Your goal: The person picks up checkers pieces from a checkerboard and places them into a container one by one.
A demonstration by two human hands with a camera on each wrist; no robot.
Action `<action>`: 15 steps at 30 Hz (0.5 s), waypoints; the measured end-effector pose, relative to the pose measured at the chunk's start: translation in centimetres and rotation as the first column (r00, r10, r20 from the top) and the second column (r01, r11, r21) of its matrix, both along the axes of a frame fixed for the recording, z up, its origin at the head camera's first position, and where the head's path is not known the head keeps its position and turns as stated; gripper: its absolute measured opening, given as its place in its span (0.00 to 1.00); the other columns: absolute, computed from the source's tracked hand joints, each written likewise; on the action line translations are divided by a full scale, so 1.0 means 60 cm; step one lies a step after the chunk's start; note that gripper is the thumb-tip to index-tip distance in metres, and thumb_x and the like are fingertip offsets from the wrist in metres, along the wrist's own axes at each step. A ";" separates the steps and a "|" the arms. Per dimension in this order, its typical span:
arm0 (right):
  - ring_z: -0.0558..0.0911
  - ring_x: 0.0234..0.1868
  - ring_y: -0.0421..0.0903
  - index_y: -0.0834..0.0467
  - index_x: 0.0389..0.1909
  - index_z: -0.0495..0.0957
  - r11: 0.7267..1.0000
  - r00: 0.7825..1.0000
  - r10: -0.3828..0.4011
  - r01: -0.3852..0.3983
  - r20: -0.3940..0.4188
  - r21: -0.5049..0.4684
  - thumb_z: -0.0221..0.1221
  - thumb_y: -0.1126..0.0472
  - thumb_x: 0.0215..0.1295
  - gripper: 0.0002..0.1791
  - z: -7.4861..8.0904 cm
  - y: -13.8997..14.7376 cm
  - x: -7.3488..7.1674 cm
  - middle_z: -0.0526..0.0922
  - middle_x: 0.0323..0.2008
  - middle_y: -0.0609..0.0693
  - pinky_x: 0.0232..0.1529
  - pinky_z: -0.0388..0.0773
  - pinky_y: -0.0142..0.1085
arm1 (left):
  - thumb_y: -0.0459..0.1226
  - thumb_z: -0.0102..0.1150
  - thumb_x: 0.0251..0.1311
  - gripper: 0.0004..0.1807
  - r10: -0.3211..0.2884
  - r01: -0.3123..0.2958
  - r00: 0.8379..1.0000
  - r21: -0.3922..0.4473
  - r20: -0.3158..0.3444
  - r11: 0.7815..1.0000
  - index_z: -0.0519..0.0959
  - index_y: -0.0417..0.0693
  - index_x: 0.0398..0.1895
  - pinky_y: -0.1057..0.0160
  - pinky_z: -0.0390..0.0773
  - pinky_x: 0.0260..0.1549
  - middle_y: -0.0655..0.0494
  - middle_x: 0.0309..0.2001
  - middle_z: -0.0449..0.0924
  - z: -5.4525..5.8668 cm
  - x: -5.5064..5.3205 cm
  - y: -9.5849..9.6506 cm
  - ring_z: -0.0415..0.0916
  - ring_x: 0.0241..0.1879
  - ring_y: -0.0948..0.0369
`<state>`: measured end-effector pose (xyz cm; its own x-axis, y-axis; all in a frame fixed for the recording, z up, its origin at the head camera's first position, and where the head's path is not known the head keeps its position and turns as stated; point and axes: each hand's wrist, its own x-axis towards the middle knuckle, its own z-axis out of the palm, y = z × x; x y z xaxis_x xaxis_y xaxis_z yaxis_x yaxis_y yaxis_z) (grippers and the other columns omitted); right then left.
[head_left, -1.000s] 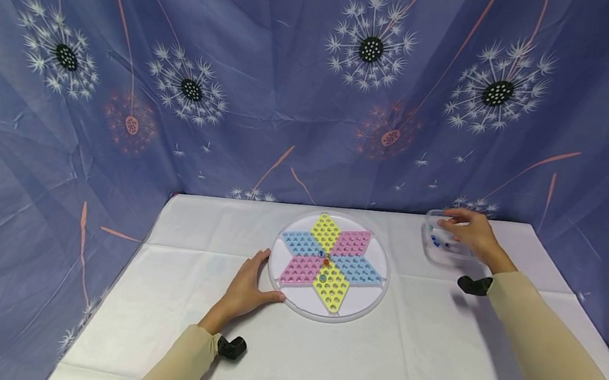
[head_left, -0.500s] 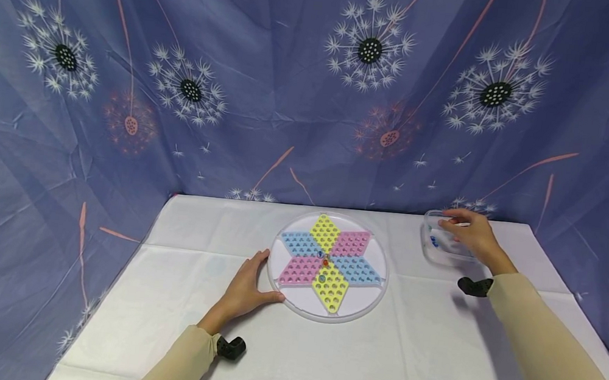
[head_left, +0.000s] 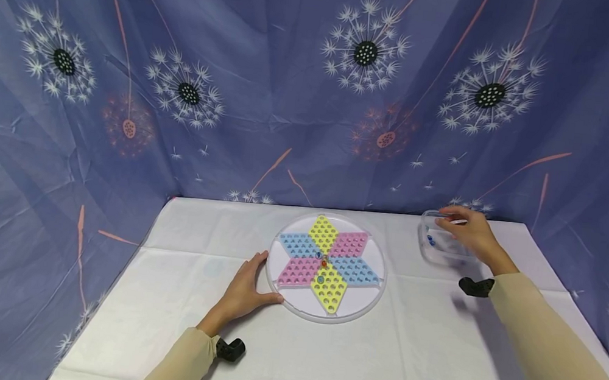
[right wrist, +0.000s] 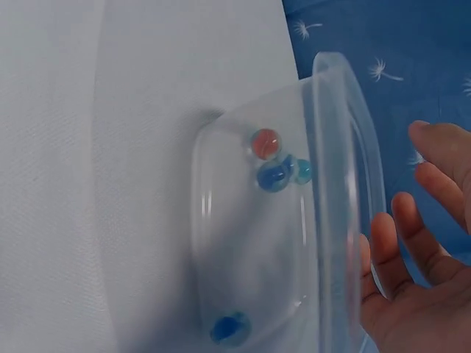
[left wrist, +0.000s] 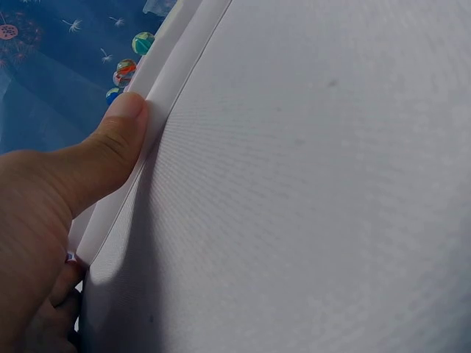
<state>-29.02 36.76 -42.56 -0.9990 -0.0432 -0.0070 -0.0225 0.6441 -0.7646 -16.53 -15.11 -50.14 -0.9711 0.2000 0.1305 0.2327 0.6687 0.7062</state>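
Observation:
A round white Chinese checkers board (head_left: 283, 250) with a coloured star lies mid-table. My left hand (head_left: 242, 291) rests against its left rim, thumb (left wrist: 125, 121) on the edge and fingers spread along the side. Near the star's middle sit a blue marble (head_left: 319, 255) and a red-orange marble (head_left: 324, 263); a greenish marble (head_left: 320, 279) is in the lower yellow point. My right hand (head_left: 471, 233) is over a clear plastic box (right wrist: 342, 184), fingers loosely bent at its opening, no marble visible between them. Inside are a red marble (right wrist: 266, 143) and several blue or teal marbles (right wrist: 272, 176).
A white cloth (head_left: 353, 366) covers the table. Behind it hangs a blue curtain (head_left: 271, 77) with dandelion prints, close to the back edge and the box. Black wrist devices (head_left: 231, 349) are on both forearms.
The dark marbles seen in the box from above have shifted, and fewer show now. Both hands keep nearly the same places, while the head view has turned slightly.

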 end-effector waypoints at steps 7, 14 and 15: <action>0.76 0.54 0.57 0.54 0.65 0.71 0.998 0.998 0.048 -0.047 -0.027 0.037 0.59 0.38 0.64 0.35 0.026 -0.017 0.007 0.73 0.57 0.59 0.44 0.82 0.47 | 0.53 0.79 0.38 0.61 0.001 -0.001 1.000 0.000 0.002 1.000 0.56 0.42 0.75 0.47 0.58 0.70 0.42 0.73 0.57 -0.001 0.001 0.001 0.56 0.70 0.46; 0.78 0.51 0.55 0.51 0.62 0.73 0.997 0.996 0.078 -0.077 -0.051 0.028 0.60 0.37 0.62 0.32 0.047 -0.038 0.010 0.76 0.53 0.56 0.36 0.81 0.35 | 0.53 0.79 0.38 0.61 0.000 0.000 1.000 -0.009 0.007 1.000 0.56 0.42 0.75 0.48 0.55 0.71 0.42 0.74 0.56 -0.002 0.000 -0.001 0.54 0.71 0.45; 0.78 0.50 0.55 0.51 0.62 0.74 0.996 0.995 0.084 -0.083 -0.056 0.023 0.60 0.38 0.62 0.32 0.050 -0.042 0.010 0.76 0.53 0.56 0.36 0.81 0.35 | 0.53 0.79 0.38 0.61 -0.001 0.001 1.000 -0.009 0.006 1.000 0.56 0.42 0.75 0.48 0.55 0.71 0.42 0.73 0.56 -0.003 0.000 -0.001 0.54 0.71 0.45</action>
<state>-28.39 34.23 -39.59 -0.9907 -0.1273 0.0481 -0.1203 0.6539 -0.7470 -16.54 -15.16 -50.30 -0.9717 0.2017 0.1225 0.2286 0.6747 0.7018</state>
